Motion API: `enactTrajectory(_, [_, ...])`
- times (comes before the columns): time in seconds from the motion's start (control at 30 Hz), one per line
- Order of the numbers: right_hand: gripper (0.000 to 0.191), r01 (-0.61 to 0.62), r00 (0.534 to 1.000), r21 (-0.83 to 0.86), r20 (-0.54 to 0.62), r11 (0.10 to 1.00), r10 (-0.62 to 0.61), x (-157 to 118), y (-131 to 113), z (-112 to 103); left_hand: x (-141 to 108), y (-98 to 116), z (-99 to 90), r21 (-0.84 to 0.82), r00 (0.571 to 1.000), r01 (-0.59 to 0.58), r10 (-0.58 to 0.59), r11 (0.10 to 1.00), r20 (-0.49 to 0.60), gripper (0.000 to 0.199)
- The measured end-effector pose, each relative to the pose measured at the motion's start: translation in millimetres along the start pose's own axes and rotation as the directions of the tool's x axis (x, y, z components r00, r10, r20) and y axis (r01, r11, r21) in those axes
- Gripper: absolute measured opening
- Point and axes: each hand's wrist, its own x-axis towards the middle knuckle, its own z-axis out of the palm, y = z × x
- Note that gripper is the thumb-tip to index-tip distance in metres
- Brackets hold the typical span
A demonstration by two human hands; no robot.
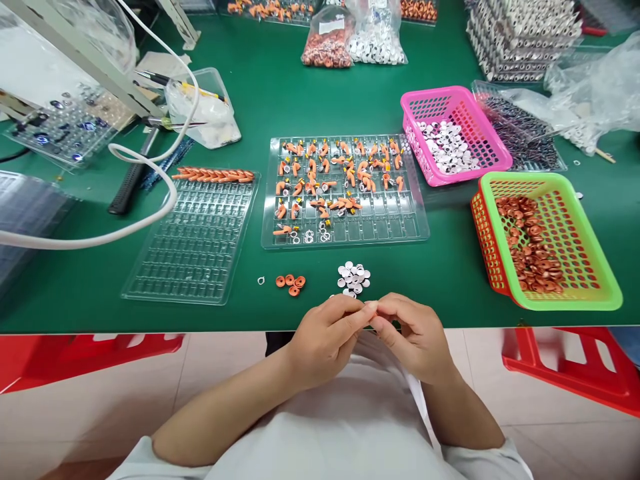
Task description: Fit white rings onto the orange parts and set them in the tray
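At the front edge of the table my left hand (pixel 327 339) and my right hand (pixel 417 337) meet, fingertips pinched together. Between them a bit of a small orange piece shows; the fingers cover most of it. Just beyond my hands lies a pile of white round discs (pixel 353 277). To its left are several orange-copper round caps (pixel 291 282) and a single small ring (pixel 261 281). Farther back, a clear compartment tray (pixel 345 233) holds many orange curved pieces with small yellow and silver parts.
A clear tray (pixel 185 243) with a row of copper pieces lies left, near a hammer (pixel 133 177) and a white cable (pixel 100 237). On the right stand a pink basket (pixel 457 97) of white discs and a green basket (pixel 595 267) of copper caps. Filled bags (pixel 327 43) sit behind.
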Motion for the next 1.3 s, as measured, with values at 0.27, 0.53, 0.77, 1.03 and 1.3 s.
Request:
enactTrajectory(0.27, [0.014,0.232,0.964,-0.247,-0.075,0.941,-0.257,1,-1,9,2,2,1.3,0.037,0.998,0.003,0.000,0.999,-0.068,0.032])
enactTrajectory(0.53, [0.015,0.302,0.939,-0.331,-0.061,0.894,-0.340,1,0,13,3,3,-1.3,0.053,0.998,-0.015,0.019,0.998,-0.059,0.033])
enactTrajectory(0.77, [0.019,0.322,0.930,-0.406,-0.031,0.855,-0.365,-1,3,14,5,-1,-2.7,0.063,0.997,-0.051,0.054,0.997,-0.047,0.035])
enactTrajectory(1.03, [0.016,0.289,0.949,-0.314,-0.031,0.905,-0.314,0,4,12,3,-2,-4.3,0.044,1.000,-0.007,0.008,0.999,-0.019,0.030])
enactTrajectory(1.3, [0.020,0.269,0.958,-0.303,-0.018,0.914,-0.287,0,3,12,3,-4,-5.5,0.042,0.997,-0.016,0.019,0.999,-0.071,0.023])
